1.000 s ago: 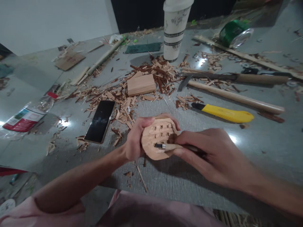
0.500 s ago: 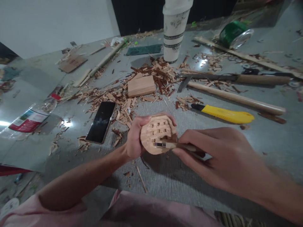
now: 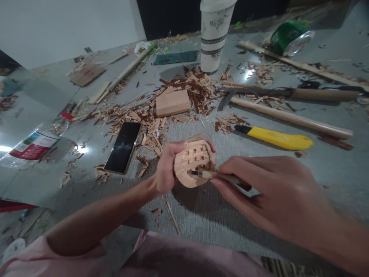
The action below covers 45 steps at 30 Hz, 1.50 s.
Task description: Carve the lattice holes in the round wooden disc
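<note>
My left hand (image 3: 167, 167) grips a rounded piece of carved wood (image 3: 184, 159) from its left and far edges, fingers wrapped behind it. Rows of small dark notches mark the wood's upper face. Pinched between thumb and fingers of my right hand (image 3: 265, 188) is a wood-carving chisel (image 3: 227, 177) with a pale wooden handle and a short metal tip. That tip meets the lower part of the carved face, near the bottom row of notches. My right fingers and palm hide the handle's far side.
Beyond my hands lie a wooden block (image 3: 173, 104) among wood shavings (image 3: 198, 86), a paper cup (image 3: 215, 38), and a phone (image 3: 122, 148). To the right are a yellow utility knife (image 3: 279, 138), a wooden-handled hammer (image 3: 291, 117) and a green can (image 3: 290, 38). A plastic bottle (image 3: 36, 144) lies left.
The carved wood and my left hand have shifted slightly right and tilted a little. The chisel's tip sits slightly higher and further right. Both hands keep their holds.
</note>
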### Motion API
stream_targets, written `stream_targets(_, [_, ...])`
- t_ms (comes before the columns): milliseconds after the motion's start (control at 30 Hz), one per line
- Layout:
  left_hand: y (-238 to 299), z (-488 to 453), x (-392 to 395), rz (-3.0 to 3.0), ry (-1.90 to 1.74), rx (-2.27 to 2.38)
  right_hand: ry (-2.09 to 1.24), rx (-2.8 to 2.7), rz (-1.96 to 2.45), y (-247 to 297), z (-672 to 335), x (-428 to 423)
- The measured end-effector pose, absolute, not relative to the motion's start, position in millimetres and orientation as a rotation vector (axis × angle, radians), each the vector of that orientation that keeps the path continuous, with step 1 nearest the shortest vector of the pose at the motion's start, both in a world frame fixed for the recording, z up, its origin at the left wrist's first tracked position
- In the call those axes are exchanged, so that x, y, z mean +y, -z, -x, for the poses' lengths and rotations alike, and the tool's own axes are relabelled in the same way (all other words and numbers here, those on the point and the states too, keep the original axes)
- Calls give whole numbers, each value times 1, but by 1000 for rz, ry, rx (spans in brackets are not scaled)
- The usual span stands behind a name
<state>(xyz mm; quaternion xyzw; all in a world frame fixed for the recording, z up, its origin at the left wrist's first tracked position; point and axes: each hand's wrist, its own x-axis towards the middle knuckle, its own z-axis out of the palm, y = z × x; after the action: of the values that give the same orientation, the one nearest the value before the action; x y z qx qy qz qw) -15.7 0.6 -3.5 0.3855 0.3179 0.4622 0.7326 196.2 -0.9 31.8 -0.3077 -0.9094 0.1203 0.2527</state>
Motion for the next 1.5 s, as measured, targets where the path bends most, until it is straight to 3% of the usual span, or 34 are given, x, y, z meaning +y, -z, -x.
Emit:
stream_targets(633, [5, 17, 0, -815, -1015, 706, -209, -2510, 829, -29, -197, 1])
stream_targets(1233, [4, 25, 5, -677, -910, 608, -371, -2536, 838, -25, -202, 6])
stream_targets(1500, [-8, 23, 7, -783, -1151, 573, -248, -2520, 866, -31, -201, 6])
